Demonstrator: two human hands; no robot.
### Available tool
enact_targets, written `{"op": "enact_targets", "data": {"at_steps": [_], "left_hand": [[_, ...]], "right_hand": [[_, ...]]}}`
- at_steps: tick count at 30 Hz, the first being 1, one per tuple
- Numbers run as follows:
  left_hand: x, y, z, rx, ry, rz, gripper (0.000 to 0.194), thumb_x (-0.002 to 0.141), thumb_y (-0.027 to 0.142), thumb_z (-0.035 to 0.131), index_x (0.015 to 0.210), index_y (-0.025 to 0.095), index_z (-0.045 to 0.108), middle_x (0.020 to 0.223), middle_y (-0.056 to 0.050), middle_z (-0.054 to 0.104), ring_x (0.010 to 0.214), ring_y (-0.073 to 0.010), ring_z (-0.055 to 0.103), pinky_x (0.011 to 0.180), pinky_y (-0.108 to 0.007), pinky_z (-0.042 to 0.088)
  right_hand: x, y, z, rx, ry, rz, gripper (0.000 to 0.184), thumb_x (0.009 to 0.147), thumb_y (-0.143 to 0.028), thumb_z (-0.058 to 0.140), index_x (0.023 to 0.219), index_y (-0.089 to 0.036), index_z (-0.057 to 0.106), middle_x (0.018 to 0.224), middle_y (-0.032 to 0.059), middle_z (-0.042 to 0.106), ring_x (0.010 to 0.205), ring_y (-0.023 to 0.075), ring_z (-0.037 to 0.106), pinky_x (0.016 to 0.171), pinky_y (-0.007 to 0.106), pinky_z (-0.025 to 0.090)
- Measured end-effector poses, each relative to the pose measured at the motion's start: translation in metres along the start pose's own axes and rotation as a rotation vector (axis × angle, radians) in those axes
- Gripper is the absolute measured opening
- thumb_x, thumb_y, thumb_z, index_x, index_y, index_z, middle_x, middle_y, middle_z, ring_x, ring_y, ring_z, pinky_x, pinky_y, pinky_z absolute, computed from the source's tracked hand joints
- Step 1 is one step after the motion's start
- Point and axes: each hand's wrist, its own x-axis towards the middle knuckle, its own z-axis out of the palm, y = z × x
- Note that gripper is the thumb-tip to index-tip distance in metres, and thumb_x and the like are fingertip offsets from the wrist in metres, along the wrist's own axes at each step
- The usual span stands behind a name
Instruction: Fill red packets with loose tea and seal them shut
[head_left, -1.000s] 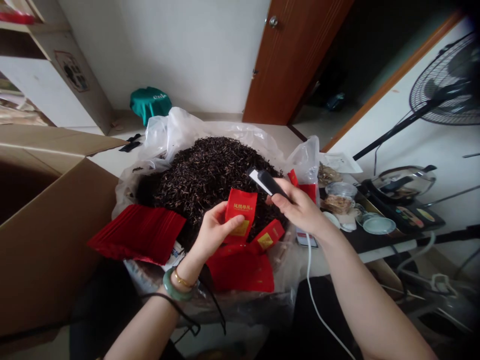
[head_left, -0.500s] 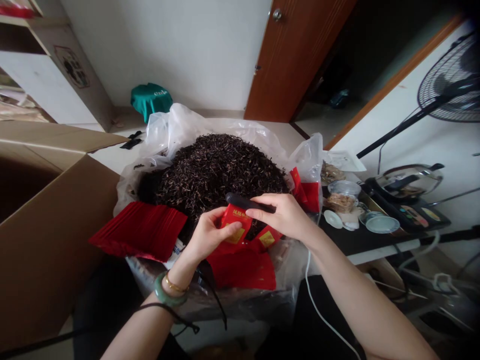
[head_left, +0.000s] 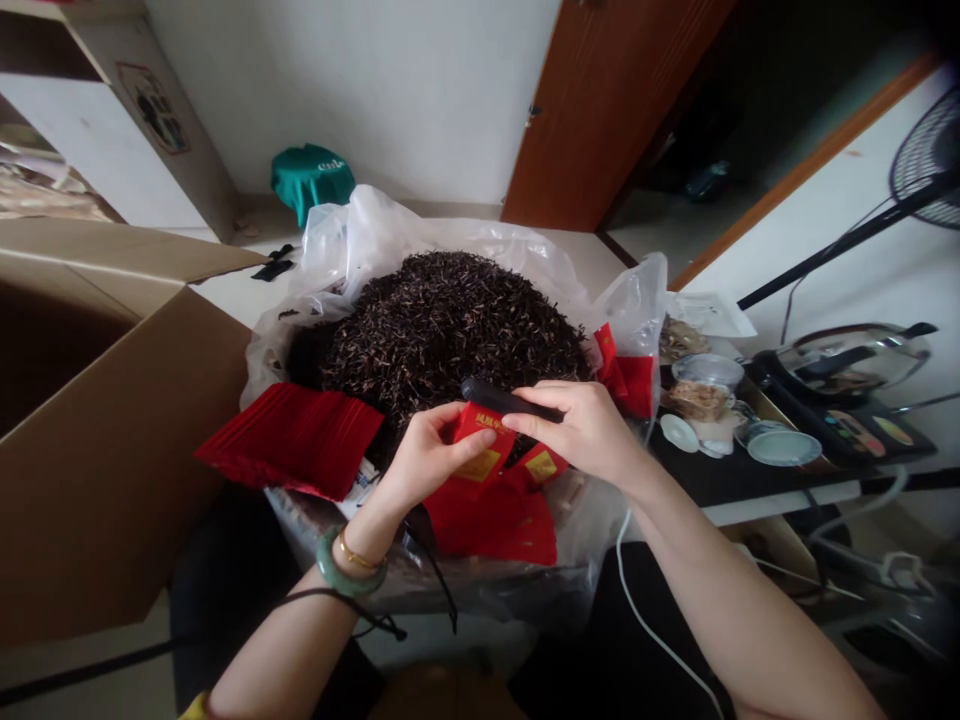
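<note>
Pinched between the thumb and fingers of my left hand (head_left: 427, 455) is a small red tea packet (head_left: 480, 465) with gold lettering and a gold square. My right hand (head_left: 596, 430) is closed around a black handheld bag sealer (head_left: 487, 393), which lies across the packet's top edge. A white cord (head_left: 637, 600) runs down below my right wrist. Behind both hands rises a heap of dark loose tea leaves (head_left: 457, 320) in a clear plastic bag (head_left: 382, 230). More red packets (head_left: 495, 525) lie just beneath my hands, and a thick row of red packets (head_left: 292, 440) rests to the left.
An open cardboard box (head_left: 135, 450) stands at the left. On the right, a black side table (head_left: 697, 490) carries a glass kettle (head_left: 855, 355), a lidded jar (head_left: 705, 385) and small cups. A few red packets (head_left: 634, 385) sit at the bag's right edge. A fan (head_left: 930, 160) stands behind.
The view has shifted slightly, so the scene sits a little further right and higher. Both hands keep their hold on the packet and the bag sealer, with almost no change between them.
</note>
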Motion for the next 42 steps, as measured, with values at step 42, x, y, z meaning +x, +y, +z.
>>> {"op": "enact_targets", "data": {"at_steps": [42], "left_hand": [[-0.001, 0.002, 0.003, -0.02, -0.05, -0.012, 0.035, 0.06, 0.037, 0.079, 0.082, 0.013, 0.065, 0.073, -0.001, 0.067, 0.06, -0.0119, 0.058, 0.056, -0.023, 0.047]], "right_hand": [[0.013, 0.0, 0.003, 0.321, 0.128, 0.179, 0.03, 0.062, -0.035, 0.076, 0.08, -0.019, 0.058, 0.063, -0.0018, 0.064, 0.059, 0.0171, 0.063, 0.061, 0.032, 0.052]]}}
